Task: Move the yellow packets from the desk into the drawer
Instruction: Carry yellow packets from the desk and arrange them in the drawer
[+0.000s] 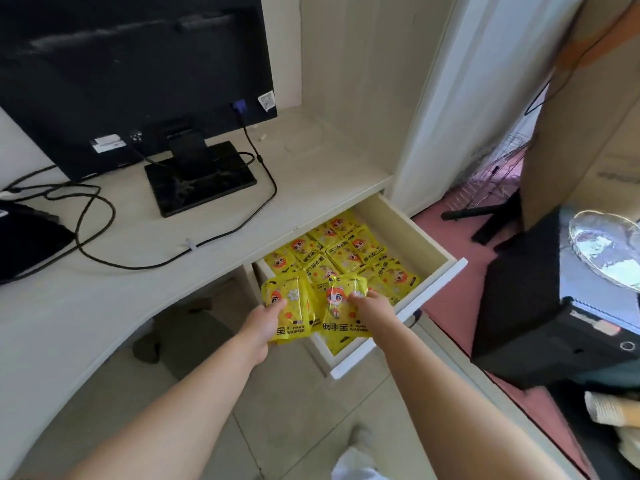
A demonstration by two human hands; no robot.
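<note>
Pale desk [311, 161]; drawer [398, 230] open; left hand [263, 323] grips yellow packet [287, 303] over its edge; right hand [370, 306] apparently pinches second packet [341, 306].

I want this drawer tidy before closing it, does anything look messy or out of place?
Nothing looks spilled or torn. The packets in the drawer lie jumbled, overlapping at mixed angles, not stacked. The left hand grips the left packet and the right hand the right packet, over its near end.

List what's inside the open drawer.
Yellow packets fill the drawer, hiding its floor. Two held packets, one in the left hand, one in the right hand, cover what lies at the near end.
</note>
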